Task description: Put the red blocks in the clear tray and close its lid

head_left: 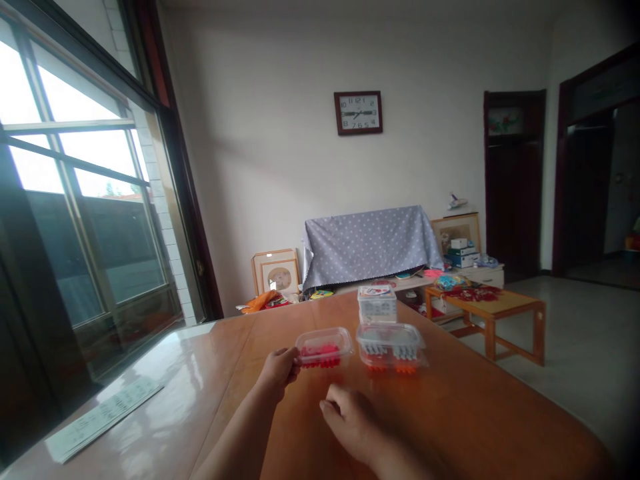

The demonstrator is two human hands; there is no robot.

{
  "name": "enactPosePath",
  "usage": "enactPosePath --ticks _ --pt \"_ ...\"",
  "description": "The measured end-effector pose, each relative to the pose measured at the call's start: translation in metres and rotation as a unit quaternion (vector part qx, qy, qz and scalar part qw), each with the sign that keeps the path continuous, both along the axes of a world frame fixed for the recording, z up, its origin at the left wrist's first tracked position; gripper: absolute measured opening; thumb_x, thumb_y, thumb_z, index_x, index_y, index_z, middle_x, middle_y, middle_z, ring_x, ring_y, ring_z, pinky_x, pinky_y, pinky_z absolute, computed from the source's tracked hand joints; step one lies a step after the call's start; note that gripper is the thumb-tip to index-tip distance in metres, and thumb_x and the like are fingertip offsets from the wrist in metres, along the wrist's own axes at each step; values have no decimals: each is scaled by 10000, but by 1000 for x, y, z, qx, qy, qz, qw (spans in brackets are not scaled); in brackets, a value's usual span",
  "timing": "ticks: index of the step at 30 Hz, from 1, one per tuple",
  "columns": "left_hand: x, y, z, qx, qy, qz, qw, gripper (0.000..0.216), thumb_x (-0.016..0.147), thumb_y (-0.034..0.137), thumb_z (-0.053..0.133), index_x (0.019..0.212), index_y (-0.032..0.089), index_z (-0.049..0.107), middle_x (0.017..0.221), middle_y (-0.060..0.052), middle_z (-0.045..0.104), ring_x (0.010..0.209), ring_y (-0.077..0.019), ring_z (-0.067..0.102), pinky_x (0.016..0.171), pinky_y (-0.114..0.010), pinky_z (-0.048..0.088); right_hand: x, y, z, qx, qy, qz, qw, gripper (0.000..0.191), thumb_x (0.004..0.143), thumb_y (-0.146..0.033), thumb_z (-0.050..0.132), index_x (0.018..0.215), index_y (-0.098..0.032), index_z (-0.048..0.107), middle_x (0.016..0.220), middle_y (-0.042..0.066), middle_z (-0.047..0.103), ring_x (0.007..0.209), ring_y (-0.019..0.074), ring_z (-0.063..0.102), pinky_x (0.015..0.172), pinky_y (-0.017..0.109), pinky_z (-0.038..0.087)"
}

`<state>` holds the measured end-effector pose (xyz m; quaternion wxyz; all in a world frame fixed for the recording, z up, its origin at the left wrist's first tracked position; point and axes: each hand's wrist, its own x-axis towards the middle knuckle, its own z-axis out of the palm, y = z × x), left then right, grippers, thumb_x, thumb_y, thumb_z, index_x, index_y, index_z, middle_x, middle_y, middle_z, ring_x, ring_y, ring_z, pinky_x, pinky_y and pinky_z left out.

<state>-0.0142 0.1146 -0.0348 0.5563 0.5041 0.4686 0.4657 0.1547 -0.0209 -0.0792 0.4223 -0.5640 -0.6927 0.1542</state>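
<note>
My left hand [279, 371] pinches the left edge of a clear plastic container [325, 343] with small bright red pieces inside. Their exact kind is too small to tell. My right hand [350, 417] is loosely curled, thumb against the bent fingers, in front of the containers and apart from them; nothing shows in it. To the right of the held container are stacked clear containers [391, 343], with grey pieces in the upper one and orange-red pieces below. Behind these stands a clear box [377, 305] with whitish contents and a printed top.
The glossy wooden table [240, 407] bears a flat printed sheet or pad [103, 417] at its left. Beyond its right edge is a low wooden table [493, 307] with bags and red cloth. A grey dotted cloth [370, 247] covers something by the wall; a window [95, 200] lies left.
</note>
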Motion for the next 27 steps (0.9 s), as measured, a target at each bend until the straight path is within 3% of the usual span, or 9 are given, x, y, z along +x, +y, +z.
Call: enactPosePath --ticks 8,15,18,21,23,27 --pt "17 6 -29 -31 26 -12 999 325 687 410 705 619 195 472 495 42 477 404 -74 409 413 -197 266 1 2 2 5 -3 4 1000 227 925 -329 513 726 -218 521 695 -24 639 640 130 567 610 242 324" --pt "-12 -17 -21 3 70 43 997 469 693 590 765 745 188 530 589 9 586 413 -82 444 426 -205 270 6 5 -2 3 -13 30 999 246 947 -372 479 757 -226 534 702 -20 627 648 144 558 621 255 330" --pt "-40 -48 -12 38 83 75 993 431 734 556 755 723 193 522 596 0 614 455 -90 481 459 -209 312 8 7 -9 12 19 43 999 324 966 -426 444 714 -228 495 629 -27 562 610 150 516 615 272 332" --pt "-75 -97 -2 66 84 79 991 429 773 574 723 713 195 530 610 -15 641 488 -104 508 499 -221 359 6 7 -11 -7 107 73 992 419 948 -548 461 676 -230 489 575 -37 509 560 146 482 577 277 337" --pt "-100 -138 4 90 72 48 992 455 832 622 646 725 189 560 631 -32 654 506 -113 519 526 -232 382 5 3 -9 -81 201 97 971 491 933 -646 414 720 -226 553 546 -36 511 484 139 470 506 270 330" --pt "-149 -219 7 32 29 82 996 558 863 709 541 813 167 666 685 -77 675 569 -160 567 565 -271 437 2 -9 -2 -207 330 130 912 647 884 -760 374 880 -179 659 662 41 650 466 150 564 432 260 338"
